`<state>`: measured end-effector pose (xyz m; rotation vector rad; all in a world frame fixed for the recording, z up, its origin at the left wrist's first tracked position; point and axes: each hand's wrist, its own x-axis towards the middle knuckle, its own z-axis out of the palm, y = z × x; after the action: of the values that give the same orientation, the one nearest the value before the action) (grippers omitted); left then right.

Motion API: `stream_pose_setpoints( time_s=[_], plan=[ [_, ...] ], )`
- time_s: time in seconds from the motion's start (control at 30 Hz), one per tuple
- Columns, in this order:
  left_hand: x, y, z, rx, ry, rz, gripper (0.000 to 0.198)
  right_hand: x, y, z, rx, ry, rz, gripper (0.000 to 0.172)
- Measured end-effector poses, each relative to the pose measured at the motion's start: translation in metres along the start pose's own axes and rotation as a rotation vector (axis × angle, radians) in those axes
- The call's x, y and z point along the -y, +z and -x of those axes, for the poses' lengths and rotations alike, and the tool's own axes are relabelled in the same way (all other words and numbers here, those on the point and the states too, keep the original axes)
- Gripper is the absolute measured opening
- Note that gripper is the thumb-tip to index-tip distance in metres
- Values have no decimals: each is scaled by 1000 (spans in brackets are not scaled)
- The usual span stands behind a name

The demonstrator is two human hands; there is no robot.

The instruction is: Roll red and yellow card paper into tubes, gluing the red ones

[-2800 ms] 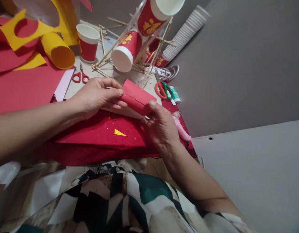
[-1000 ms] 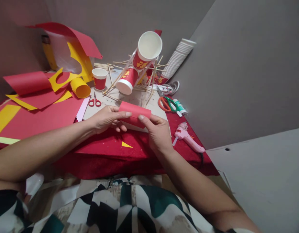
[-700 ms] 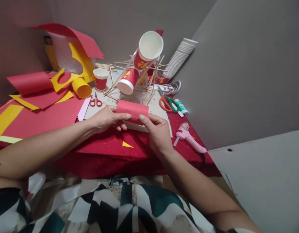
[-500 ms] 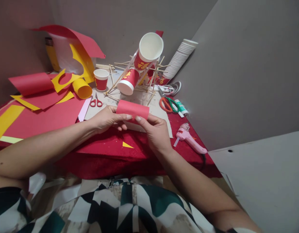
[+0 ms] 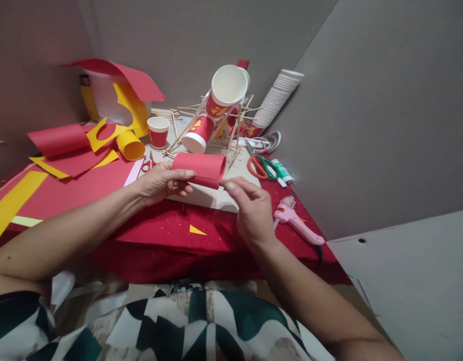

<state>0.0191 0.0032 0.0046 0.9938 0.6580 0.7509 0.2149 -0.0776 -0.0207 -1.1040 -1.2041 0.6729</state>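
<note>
A piece of red paper rolled into a tube (image 5: 199,163) is held above the front of the table, its overlapping edge facing me. My left hand (image 5: 160,184) is closed on the tube's left end, thumb in front and the other fingers partly hidden behind or below. At the lower right corner, the thumb and forefinger of my right hand (image 5: 252,203) pinch the paper's edge. Behind the tube stands a stick frame (image 5: 233,133) carrying red-and-white paper cups (image 5: 229,85) joined at a tilt. Small red-handled scissors (image 5: 148,164) lie just beyond my left hand, partly covered by it.
Red and yellow paper, including a yellow paper tube (image 5: 131,145), covers the left side. A single paper cup (image 5: 158,133) stands behind. To the right are orange-and-green-handled scissors (image 5: 262,167), a pink glue gun (image 5: 297,220) and a leaning cup stack (image 5: 278,98) near the wall.
My right hand has shifted from the tube's front to its lower right corner, uncovering the overlapping edge. My left hand still holds the left end. The whole view has tilted slightly.
</note>
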Motion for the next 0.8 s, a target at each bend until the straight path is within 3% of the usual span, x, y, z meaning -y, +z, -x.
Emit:
stream_pose_setpoints(
  time_s=[0.3,0.5,0.6,0.73,0.8],
  plan=[
    [2,-3,-2,-4,9,6,26,5,8,-8,27,-273,188,6],
    [-19,-10,3,46,-60,-66,37,15,1,-31,39,-316,160,4],
    [-30,-18,1,-14,-54,-204,51,19,-5,-42,33,-277,124,5],
    [-32,-25,-4,-264,211,-341,44,17,-13,-50,138,-129,42,7],
    [-29,-24,-4,-299,365,-320,34,14,-14,-49,229,-51,-24,7]
  ],
)
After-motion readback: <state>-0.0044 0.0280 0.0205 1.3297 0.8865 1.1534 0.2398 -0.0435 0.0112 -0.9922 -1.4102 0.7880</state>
